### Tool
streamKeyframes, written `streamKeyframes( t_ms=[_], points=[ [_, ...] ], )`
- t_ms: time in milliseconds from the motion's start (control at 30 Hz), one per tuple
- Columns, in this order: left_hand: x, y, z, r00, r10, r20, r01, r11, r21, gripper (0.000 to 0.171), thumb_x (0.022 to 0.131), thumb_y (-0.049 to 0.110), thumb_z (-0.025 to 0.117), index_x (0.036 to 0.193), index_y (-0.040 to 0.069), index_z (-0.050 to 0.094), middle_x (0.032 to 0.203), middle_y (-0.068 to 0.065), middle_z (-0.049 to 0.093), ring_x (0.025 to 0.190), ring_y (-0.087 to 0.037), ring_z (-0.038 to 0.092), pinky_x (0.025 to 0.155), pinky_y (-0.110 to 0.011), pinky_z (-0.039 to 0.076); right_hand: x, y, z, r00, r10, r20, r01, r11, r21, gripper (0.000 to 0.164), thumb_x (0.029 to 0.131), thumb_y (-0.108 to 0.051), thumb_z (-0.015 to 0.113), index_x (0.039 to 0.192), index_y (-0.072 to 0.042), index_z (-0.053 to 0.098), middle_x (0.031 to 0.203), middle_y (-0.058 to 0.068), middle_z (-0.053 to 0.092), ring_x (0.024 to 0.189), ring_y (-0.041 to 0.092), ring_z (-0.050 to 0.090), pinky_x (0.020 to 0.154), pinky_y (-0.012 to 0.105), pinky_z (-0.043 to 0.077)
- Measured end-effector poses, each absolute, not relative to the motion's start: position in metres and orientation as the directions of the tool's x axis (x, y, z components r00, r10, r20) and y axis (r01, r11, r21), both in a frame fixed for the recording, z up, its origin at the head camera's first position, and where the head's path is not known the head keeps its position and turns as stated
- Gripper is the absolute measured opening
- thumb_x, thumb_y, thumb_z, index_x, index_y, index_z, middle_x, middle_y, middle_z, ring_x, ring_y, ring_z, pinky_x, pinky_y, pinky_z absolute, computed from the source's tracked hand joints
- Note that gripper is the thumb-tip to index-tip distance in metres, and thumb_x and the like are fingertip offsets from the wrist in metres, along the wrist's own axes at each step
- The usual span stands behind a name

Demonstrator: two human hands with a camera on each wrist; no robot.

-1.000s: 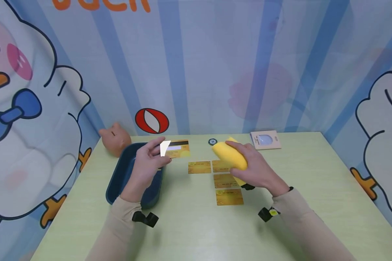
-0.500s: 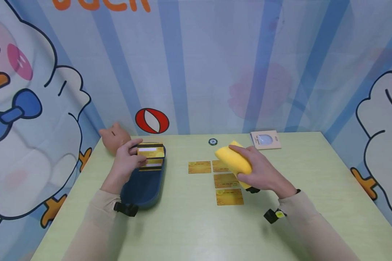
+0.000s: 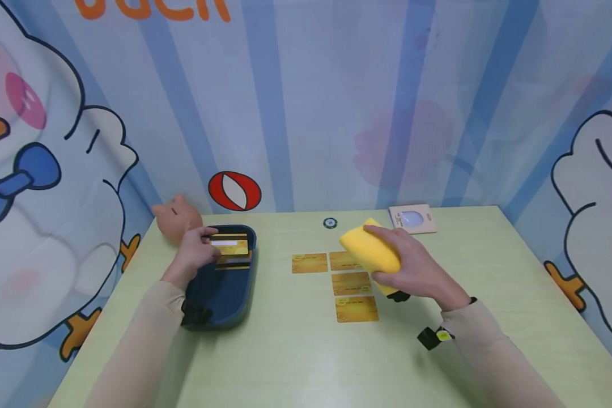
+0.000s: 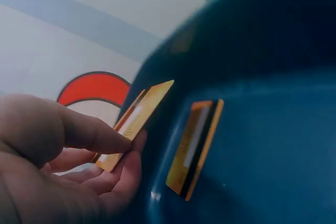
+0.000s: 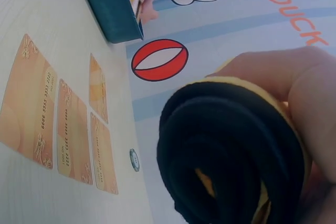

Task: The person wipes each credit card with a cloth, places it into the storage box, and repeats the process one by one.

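L hand (image 3: 191, 256) had a gold card (image 3: 232, 246) pinched btwn thumb & fingers, stripe side showing, over the far end of the blue tray (image 3: 219, 303); couldn't tell if it touched the tray. A 2nd card (image 4: 195, 150), also stripe side up, lay in the tray just on the near side of it. R hand (image 3: 413, 266) was curled round a yellow roll (image 3: 372, 252), held up off the table (image 3: 296, 362); R wrist view showed its end w/ dk layers coiled inside. Blk device (image 3: 433, 338) w/ a yellow-green mark sat at the R cuff. Betw. tray & roll, 4 more gold cards lay number side up: lone card (image 3: 309, 263) on the L, then a column of 3, i.e. top card (image 3: 344, 260) (partly behind the roll in head view), mid card (image 3: 352, 284) & near card (image 3: 357, 309). Beyond them, toward the back edge, was a dk round chip (image 3: 330, 223); to its R, a pale pink box (image 3: 413, 219) w/ a blue oval. Pink pig (image 3: 178, 220) w/ a slot stood at back L, just by the tray. Bg: blue striped backdrop (image 3: 316, 113) w/ cartoon ducks & a red/white ball (image 3: 234, 191).
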State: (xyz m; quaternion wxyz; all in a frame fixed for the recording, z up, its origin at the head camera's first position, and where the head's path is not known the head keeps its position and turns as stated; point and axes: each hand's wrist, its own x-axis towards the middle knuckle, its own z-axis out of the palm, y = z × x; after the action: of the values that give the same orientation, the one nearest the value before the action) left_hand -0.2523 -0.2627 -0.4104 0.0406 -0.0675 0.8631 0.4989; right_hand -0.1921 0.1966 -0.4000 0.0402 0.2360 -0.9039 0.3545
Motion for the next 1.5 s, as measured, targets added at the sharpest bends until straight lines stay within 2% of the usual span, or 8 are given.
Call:
streamKeyframes(
  t_ms=[100, 200, 400, 567, 767, 967, 1233, 1500],
  points=[
    [-0.255, -0.264, -0.416, -0.984, -0.081, -0.159, -0.177, 0.548, 0.817, 0.065, 0.083, -0.012, 0.061, 0.147, -0.013, 0.048, 0.096, -0.016, 0.054, 0.077, -0.021, 0.057, 0.066, -0.028, 0.056, -0.192, 0.197, -0.399, -0.882, -0.392, 0.261, -0.464, 0.628, -0.625, 0.089, 0.08, -0.012, 0.084, 0.159, -0.022, 0.045, 0.149, 0.011, 0.053, 0.106, 0.03, 0.055, 0.083, 0.046, 0.05],
    [-0.258, -0.264, -0.42, -0.981, -0.083, -0.178, -0.192, 0.591, 0.783, 0.066, 0.081, -0.011, 0.061, 0.146, -0.013, 0.05, 0.116, -0.026, 0.06, 0.09, -0.028, 0.061, 0.065, -0.027, 0.055, -0.193, 0.197, -0.399, -0.88, -0.388, 0.275, -0.47, 0.622, -0.627, 0.089, 0.08, -0.01, 0.084, 0.158, -0.02, 0.045, 0.152, 0.012, 0.051, 0.106, 0.03, 0.056, 0.083, 0.046, 0.051],
    [-0.265, -0.259, -0.425, -0.975, -0.085, -0.204, -0.211, 0.633, 0.745, 0.069, 0.079, -0.014, 0.061, 0.147, -0.011, 0.049, 0.129, -0.032, 0.057, 0.102, -0.036, 0.062, 0.068, -0.032, 0.06, -0.192, 0.196, -0.397, -0.881, -0.378, 0.284, -0.469, 0.623, -0.626, 0.084, 0.081, -0.006, 0.078, 0.157, -0.021, 0.046, 0.149, 0.013, 0.051, 0.1, 0.029, 0.054, 0.078, 0.044, 0.049],
    [-0.266, -0.256, -0.426, -0.967, -0.093, -0.236, -0.238, 0.653, 0.719, 0.069, 0.083, -0.013, 0.061, 0.15, -0.009, 0.046, 0.139, -0.034, 0.051, 0.111, -0.038, 0.061, 0.071, -0.031, 0.061, -0.192, 0.195, -0.396, -0.889, -0.367, 0.275, -0.457, 0.655, -0.602, 0.081, 0.084, -0.004, 0.072, 0.158, -0.023, 0.046, 0.147, 0.015, 0.051, 0.098, 0.029, 0.052, 0.076, 0.043, 0.046],
    [-0.263, -0.251, -0.422, -0.965, -0.091, -0.247, -0.235, 0.722, 0.651, 0.064, 0.09, -0.004, 0.063, 0.151, -0.01, 0.043, 0.139, -0.037, 0.052, 0.101, -0.037, 0.07, 0.073, -0.036, 0.065, -0.191, 0.194, -0.395, -0.897, -0.356, 0.264, -0.442, 0.67, -0.596, 0.079, 0.085, -0.005, 0.071, 0.158, -0.023, 0.045, 0.147, 0.015, 0.051, 0.096, 0.029, 0.052, 0.073, 0.042, 0.045],
    [-0.262, -0.247, -0.419, -0.964, -0.081, -0.254, -0.213, 0.805, 0.554, 0.063, 0.093, 0.006, 0.063, 0.15, -0.01, 0.044, 0.141, -0.034, 0.053, 0.108, -0.038, 0.063, 0.084, -0.041, 0.06, -0.191, 0.194, -0.397, -0.904, -0.341, 0.26, -0.427, 0.668, -0.609, 0.079, 0.085, -0.007, 0.071, 0.158, -0.024, 0.046, 0.142, 0.014, 0.053, 0.093, 0.029, 0.052, 0.073, 0.041, 0.045],
    [-0.264, -0.247, -0.419, -0.948, -0.091, -0.304, -0.245, 0.818, 0.521, 0.064, 0.095, 0.01, 0.062, 0.152, -0.01, 0.042, 0.133, -0.029, 0.055, 0.095, -0.032, 0.062, 0.07, -0.032, 0.052, -0.192, 0.193, -0.397, -0.923, -0.3, 0.241, -0.384, 0.675, -0.63, 0.077, 0.086, -0.008, 0.068, 0.159, -0.021, 0.045, 0.146, 0.016, 0.051, 0.096, 0.03, 0.052, 0.074, 0.042, 0.045],
    [-0.266, -0.248, -0.42, -0.941, -0.087, -0.328, -0.258, 0.811, 0.525, 0.065, 0.096, 0.012, 0.062, 0.153, -0.01, 0.04, 0.133, -0.029, 0.054, 0.09, -0.03, 0.061, 0.069, -0.032, 0.051, -0.194, 0.193, -0.398, -0.937, -0.271, 0.221, -0.348, 0.663, -0.662, 0.077, 0.087, -0.013, 0.07, 0.159, -0.02, 0.044, 0.142, 0.015, 0.053, 0.094, 0.031, 0.052, 0.073, 0.041, 0.046]
  ],
)
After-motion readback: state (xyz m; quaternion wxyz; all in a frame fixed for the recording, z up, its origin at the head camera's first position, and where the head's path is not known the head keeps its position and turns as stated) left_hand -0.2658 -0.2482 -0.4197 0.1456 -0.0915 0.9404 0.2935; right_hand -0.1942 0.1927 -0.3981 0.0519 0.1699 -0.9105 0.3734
